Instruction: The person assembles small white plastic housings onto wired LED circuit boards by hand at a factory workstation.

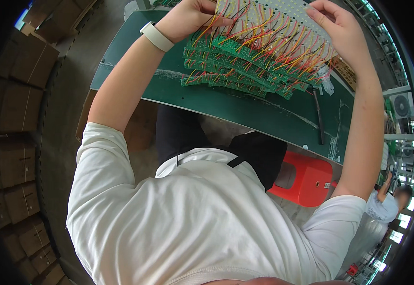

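Observation:
At the far side of the green-topped table, a pale perforated panel [287, 19] is held up between my hands. Rows of red, yellow and black wires [268, 40] hang across its near face. My left hand [190, 19], a white band on its wrist, pinches the panel's left end near the wires. The fingers of my right hand [342, 26] are closed on its upper right edge. Just below lies a layered, fanned stack of green circuit boards [230, 69], with more coloured wires between the layers. The panel's upper edge is partly cut off by the picture.
A black pen-like tool [318, 116] lies on the green tabletop [273, 114], beside crumpled clear plastic [327, 85]. A cardboard box [343, 73] sits behind my right forearm. Under the table edge stands a red stool [306, 180]. Stacked cartons [22, 114] line the left; another person [382, 204] is far right.

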`<state>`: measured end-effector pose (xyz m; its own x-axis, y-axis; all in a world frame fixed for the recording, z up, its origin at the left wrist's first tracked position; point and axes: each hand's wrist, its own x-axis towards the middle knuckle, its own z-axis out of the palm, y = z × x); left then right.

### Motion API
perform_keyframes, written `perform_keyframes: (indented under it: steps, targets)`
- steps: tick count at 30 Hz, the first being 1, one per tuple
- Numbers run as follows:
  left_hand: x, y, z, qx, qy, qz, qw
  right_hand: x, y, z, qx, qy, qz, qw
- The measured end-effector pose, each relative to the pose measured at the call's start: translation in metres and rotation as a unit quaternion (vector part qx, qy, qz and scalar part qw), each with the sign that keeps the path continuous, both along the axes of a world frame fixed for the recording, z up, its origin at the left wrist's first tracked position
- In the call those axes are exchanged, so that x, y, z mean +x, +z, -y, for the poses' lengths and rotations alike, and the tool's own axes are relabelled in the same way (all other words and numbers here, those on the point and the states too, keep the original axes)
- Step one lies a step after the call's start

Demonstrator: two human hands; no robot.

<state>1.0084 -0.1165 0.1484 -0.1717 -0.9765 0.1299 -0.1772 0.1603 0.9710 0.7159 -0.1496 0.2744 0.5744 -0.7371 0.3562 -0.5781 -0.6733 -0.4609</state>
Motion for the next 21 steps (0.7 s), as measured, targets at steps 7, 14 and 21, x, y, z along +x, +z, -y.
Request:
perform_keyframes:
  steps: [7,14,21]
  targets:
    - [-0.005,-0.019,0.004,-0.02,0.098,0.012,0.995,0.013,-0.013,0.026,-0.099,0.03,-0.101,0.989]
    - [-0.008,-0.035,0.014,-0.105,0.119,0.027,0.987,0.02,-0.033,0.037,-0.23,-0.008,-0.088,0.969]
    - [-0.018,-0.036,0.001,-0.089,0.213,0.108,0.967,0.02,-0.075,0.03,-0.46,0.085,0.016,0.884]
